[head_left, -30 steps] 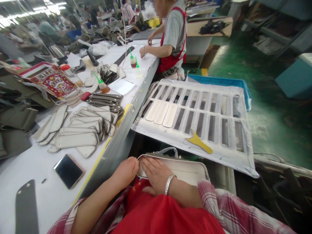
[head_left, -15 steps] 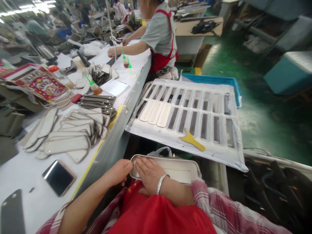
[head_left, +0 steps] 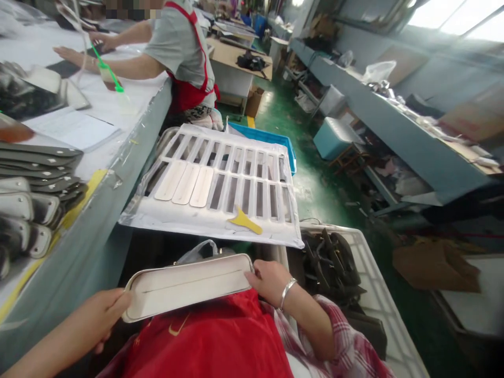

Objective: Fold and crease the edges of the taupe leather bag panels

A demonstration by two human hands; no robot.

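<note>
A long cream-coloured piece with rounded corners, a raised rim and a slit along its middle, like a bag base panel (head_left: 189,291), is held up over my red apron. My left hand (head_left: 106,312) pinches its left end, with the thumb on top. At the other end, my right hand (head_left: 271,281) grips the right corner between thumb and fingers. Just beyond lies a white slotted rack (head_left: 189,218), carrying three cream strips (head_left: 181,185) side by side and a yellow scraper-like tool (head_left: 246,220).
The table (head_left: 129,126) on the left holds stacks of grey strips (head_left: 39,163), a sheet of paper (head_left: 73,126) and a green-tipped bottle (head_left: 110,79). A co-worker (head_left: 185,58) sits at it. On the right is a white crate (head_left: 366,252) of dark pieces; a blue bin (head_left: 289,144) sits behind the rack.
The view has swung right. My right hand has slid from lying flat on the panel's left part to its right end. The left hand still holds the left end, and the panel now tilts.
</note>
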